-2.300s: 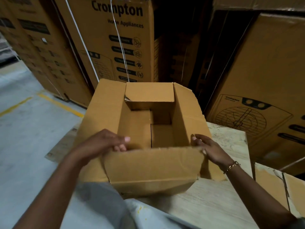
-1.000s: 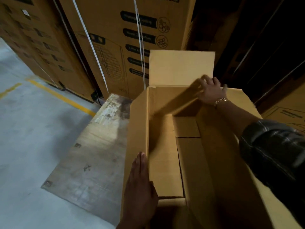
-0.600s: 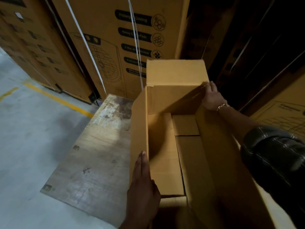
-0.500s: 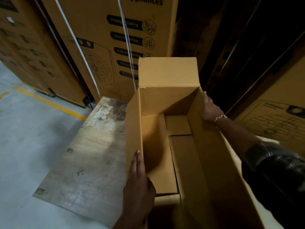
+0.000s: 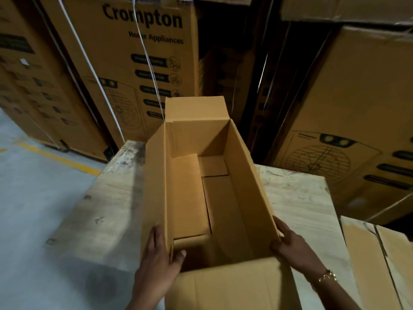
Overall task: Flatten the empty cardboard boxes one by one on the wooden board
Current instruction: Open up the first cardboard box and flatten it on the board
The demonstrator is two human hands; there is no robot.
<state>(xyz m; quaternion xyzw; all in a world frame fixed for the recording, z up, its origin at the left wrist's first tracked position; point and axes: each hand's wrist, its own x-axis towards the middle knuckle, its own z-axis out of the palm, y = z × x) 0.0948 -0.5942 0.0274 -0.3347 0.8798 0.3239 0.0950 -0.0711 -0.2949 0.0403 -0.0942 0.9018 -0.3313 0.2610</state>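
Observation:
An open, empty cardboard box (image 5: 243, 175) stands on the wooden board (image 5: 107, 202) with its top flaps up and its bottom flaps folded inside. My left hand (image 5: 156, 260) grips the near end of the box's left wall, fingers outside and thumb inside. My right hand (image 5: 292, 247) grips the near end of the right wall from outside, the thumb at the rim. The near flap hangs toward me between my forearms.
Tall printed appliance cartons (image 5: 143, 63) stand stacked behind the board and at right (image 5: 348, 130). Another cardboard box (image 5: 377, 260) lies at the right edge of the board. Grey concrete floor with a yellow line (image 5: 58, 159) lies to the left.
My right hand has come back from the box's far right corner to the near end of the right wall. The left hand now wraps its thumb inside the left wall. The view tilted up.

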